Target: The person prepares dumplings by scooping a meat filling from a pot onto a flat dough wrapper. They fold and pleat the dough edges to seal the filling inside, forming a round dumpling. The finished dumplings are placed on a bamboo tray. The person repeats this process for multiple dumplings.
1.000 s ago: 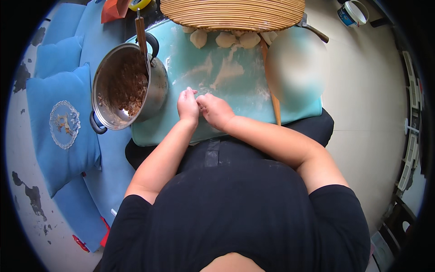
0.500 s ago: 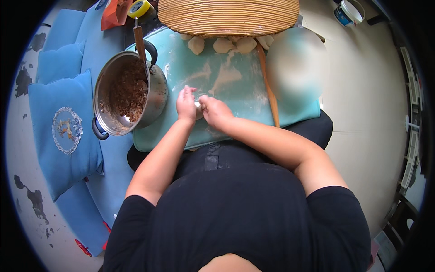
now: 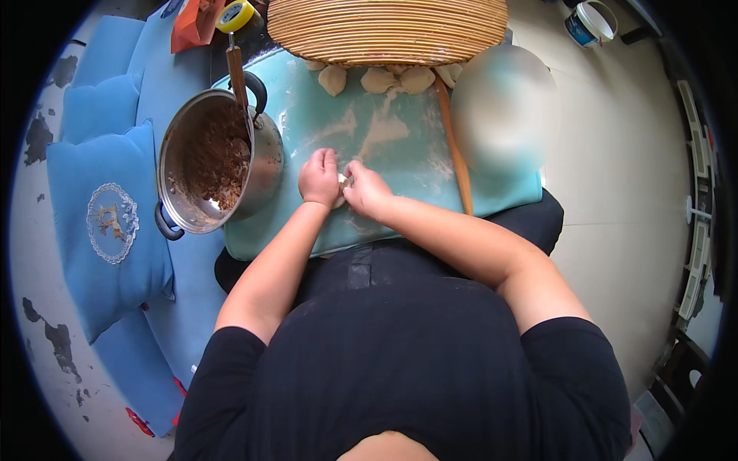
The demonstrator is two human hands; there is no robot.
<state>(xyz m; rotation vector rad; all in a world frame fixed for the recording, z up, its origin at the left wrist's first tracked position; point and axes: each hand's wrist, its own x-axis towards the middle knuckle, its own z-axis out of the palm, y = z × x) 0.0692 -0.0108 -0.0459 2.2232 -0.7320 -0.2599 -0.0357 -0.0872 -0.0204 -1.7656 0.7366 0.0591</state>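
Over the near part of a floury teal mat (image 3: 323,96), my two hands work close together on a small white piece of dough (image 3: 340,201). My left hand (image 3: 318,178) is curled round its left side. From the right, my right hand (image 3: 367,190) pinches its edge with thumb and fingertips. Most of the dough is hidden by the hands, and any filling inside cannot be made out. To the left, a steel pot (image 3: 267,161) leans toward me, holding brown crumbly filling (image 3: 215,154) and a wooden-handled utensil (image 3: 237,73).
Several pale dough pieces (image 3: 377,80) lie at the mat's far edge, beside a ridged woven tray (image 3: 388,32). A wooden rolling pin (image 3: 457,157) rests on the right, next to a blurred round patch (image 3: 500,115). Blue cushions (image 3: 111,215) line the left; yellow tape (image 3: 234,15) sits far left.
My left hand's fingers have curled in more, and my right hand has shifted slightly on the dough, more of which shows between the hands. The surroundings stay put.
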